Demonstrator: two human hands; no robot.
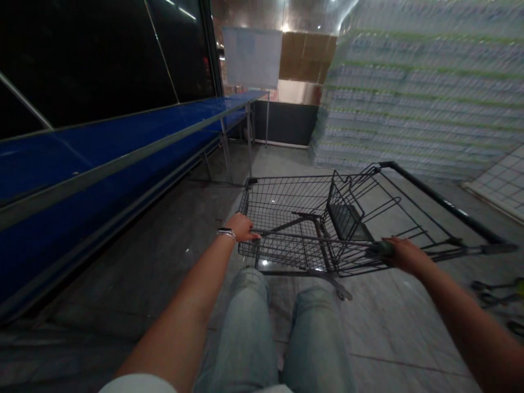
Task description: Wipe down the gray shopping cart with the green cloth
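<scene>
A dark wire shopping cart (pixel 282 199) stands sideways in front of my legs, its basket end to the left and its push handle (pixel 442 199) to the right. My left hand (pixel 240 226) is closed over the near rim of the basket close to its left corner; a banded watch sits on that wrist. Farther right, my right hand (pixel 403 254) grips the same side rim, near a dark greenish piece by the handle end. The fold-down flap (pixel 350 221) shows inside the cart. No goods are visible in the wire basket.
A long blue-topped bench (pixel 164 123) with metal legs runs along the left. Tall stacks of plastic-wrapped bottles (pixel 409 109) rise at the back right. Grey tiled floor (pixel 282 158) lies beyond the cart. Part of a blurred wheeled thing (pixel 491 295) shows at the right edge.
</scene>
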